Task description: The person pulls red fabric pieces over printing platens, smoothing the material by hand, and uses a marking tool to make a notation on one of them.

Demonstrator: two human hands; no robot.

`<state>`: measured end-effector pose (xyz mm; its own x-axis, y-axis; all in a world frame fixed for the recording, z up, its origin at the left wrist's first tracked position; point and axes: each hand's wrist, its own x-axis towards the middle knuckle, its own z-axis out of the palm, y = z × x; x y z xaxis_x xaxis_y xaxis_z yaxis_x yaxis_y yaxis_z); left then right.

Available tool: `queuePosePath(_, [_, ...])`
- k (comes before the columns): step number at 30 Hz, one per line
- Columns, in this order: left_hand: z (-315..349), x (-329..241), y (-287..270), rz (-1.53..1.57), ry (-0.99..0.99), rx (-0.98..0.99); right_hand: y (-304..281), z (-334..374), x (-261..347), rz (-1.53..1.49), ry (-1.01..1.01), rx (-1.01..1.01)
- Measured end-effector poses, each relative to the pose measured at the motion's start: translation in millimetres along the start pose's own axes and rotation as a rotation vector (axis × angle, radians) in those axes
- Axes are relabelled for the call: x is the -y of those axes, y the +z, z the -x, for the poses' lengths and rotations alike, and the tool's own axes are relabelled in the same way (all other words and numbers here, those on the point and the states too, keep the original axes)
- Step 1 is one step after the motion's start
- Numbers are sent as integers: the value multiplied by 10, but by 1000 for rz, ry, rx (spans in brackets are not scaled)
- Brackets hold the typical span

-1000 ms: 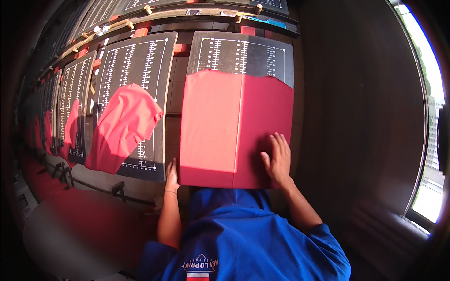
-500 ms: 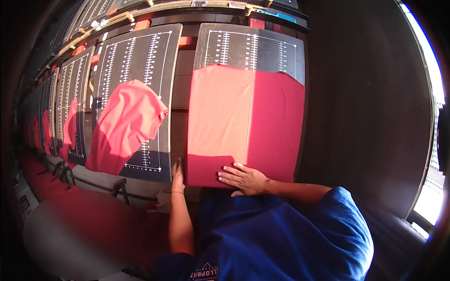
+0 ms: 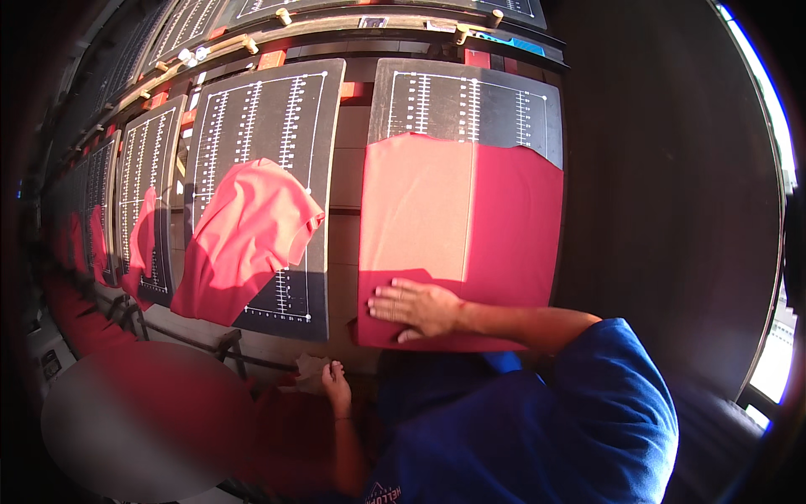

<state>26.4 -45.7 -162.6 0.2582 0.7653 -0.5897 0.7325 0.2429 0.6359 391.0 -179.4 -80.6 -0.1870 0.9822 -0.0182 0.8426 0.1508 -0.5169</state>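
A red cloth (image 3: 420, 210) lies smooth over a dark board (image 3: 495, 105) in front of me, leaving the board's far end bare with white ruled scales. My right hand (image 3: 416, 308) rests flat on the cloth near its close edge, fingers spread and pointing left. Off the board to the lower left is my left hand (image 3: 337, 388), apart from the cloth. Its fingers are loosely bent, and I see nothing in them. Crumpled pale paper (image 3: 311, 372) shows just beside it.
On the neighbouring board (image 3: 260, 109) to the left, another red cloth (image 3: 248, 239) lies rumpled. More boards with red cloths run farther left. A dark rail (image 3: 336, 38) with wooden pegs crosses the far side. A dark surface (image 3: 663, 193) stretches along the right.
My left hand has come off the cloth's near left corner and moved down toward me. My right hand has slid left and slightly farther up the cloth. The view has shifted slightly.
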Motion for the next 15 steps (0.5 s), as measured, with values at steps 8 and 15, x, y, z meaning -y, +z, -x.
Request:
queuePosePath(8, [767,-1346,442,-494,614,-192,-1170,-993,-831,118,529,-242])
queuePosePath(15, [604,-1944,1233,-894,929,243,-457,605,-1580,93,628,-799])
